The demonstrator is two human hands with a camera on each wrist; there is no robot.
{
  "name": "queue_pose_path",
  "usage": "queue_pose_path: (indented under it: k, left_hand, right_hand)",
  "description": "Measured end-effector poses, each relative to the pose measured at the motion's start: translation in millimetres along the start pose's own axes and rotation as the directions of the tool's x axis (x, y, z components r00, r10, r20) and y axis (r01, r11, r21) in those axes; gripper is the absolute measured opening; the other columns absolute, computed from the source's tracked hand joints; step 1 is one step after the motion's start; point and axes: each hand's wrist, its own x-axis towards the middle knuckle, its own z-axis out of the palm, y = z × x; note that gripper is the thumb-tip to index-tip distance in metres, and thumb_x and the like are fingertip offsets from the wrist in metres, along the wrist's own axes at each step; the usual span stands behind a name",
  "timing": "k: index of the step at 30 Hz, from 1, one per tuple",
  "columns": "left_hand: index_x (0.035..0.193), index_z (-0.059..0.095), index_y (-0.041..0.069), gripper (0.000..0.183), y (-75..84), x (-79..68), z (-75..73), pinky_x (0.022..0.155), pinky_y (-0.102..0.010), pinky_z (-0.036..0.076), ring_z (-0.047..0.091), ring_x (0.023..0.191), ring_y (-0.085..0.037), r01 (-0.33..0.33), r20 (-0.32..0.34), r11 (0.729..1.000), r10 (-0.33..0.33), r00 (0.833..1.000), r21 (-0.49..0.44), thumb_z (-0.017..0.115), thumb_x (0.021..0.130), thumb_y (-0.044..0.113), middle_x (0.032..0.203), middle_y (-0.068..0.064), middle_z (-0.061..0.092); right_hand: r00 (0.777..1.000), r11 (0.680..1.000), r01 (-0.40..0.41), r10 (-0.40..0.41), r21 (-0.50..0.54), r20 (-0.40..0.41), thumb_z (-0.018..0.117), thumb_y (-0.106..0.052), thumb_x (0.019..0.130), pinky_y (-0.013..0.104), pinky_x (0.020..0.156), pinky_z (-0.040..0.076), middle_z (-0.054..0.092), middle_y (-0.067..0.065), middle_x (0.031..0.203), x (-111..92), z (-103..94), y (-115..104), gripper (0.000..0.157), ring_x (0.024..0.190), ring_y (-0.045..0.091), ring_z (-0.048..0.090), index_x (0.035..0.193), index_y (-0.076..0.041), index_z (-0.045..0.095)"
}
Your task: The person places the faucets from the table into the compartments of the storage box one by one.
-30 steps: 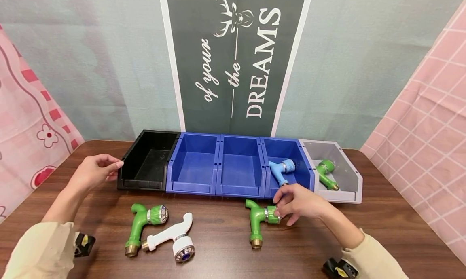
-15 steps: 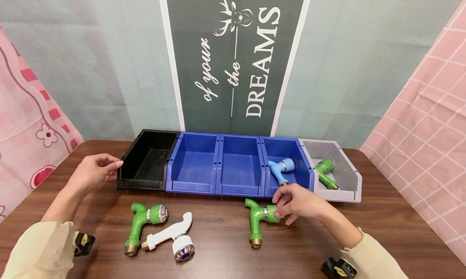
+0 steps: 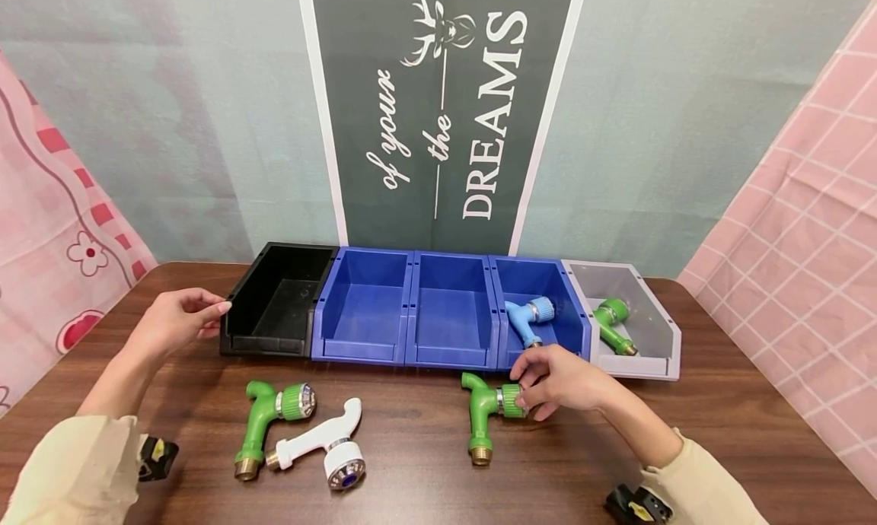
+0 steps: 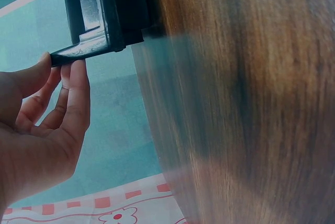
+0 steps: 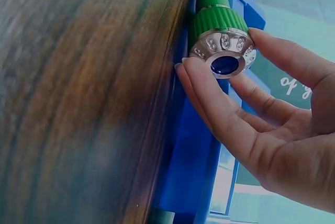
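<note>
At the left end of the bin row, my left hand (image 3: 171, 326) pinches the side rim of a black plastic bin (image 3: 270, 346). The left wrist view shows thumb and fingers on either face of that rim (image 4: 86, 50). My right hand (image 3: 567, 382) holds the knob end of a green tap (image 3: 483, 411) lying on the table, its brass thread toward me. In the right wrist view, thumb and fingers span the knob's silver cap (image 5: 222, 43) with its dark blue centre. Another green tap (image 3: 259, 426) and a white tap (image 3: 318, 441) lie at the left front.
Beside the black bin stand three blue bins (image 3: 359, 354), then a grey bin (image 3: 651, 367). The rightmost blue bin contains a light blue tap (image 3: 526, 319), and a green tap (image 3: 612, 323) lies in the grey one. A fabric backdrop (image 3: 617, 129) hangs behind the wooden table (image 3: 397, 483).
</note>
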Motion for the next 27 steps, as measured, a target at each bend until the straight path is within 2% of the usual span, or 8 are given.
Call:
queue_pose_path:
  k: [18,27]
  left_hand:
    - [0.102,0.055,-0.017,0.034,-0.1,-0.1,0.1,0.059,-0.024,0.054,0.057,0.063,-0.004,0.007,0.006,1.0,-0.007,1.0,0.001,0.053,0.096,0.016,0.076,-0.002,0.06]
    - [0.103,0.055,-0.017,0.034,-0.9,-0.2,-0.4,0.058,-0.024,0.054,0.057,0.062,-0.005,0.011,0.007,1.0,-0.011,1.0,0.009,0.053,0.096,0.017,0.076,-0.002,0.06]
  right_hand:
    - [1.0,1.0,0.013,-0.013,0.014,-0.019,0.069,0.0,0.077,0.043,0.061,0.056,0.052,0.011,0.08,-3.2,2.4,-5.9,0.028,0.07,0.022,0.062,0.098,0.009,0.053]
    - [0.998,0.998,0.041,-0.04,0.042,-0.043,0.069,0.001,0.077,0.044,0.062,0.056,0.051,0.01,0.081,-2.7,3.2,-8.2,0.033,0.068,0.022,0.062,0.101,0.014,0.051]
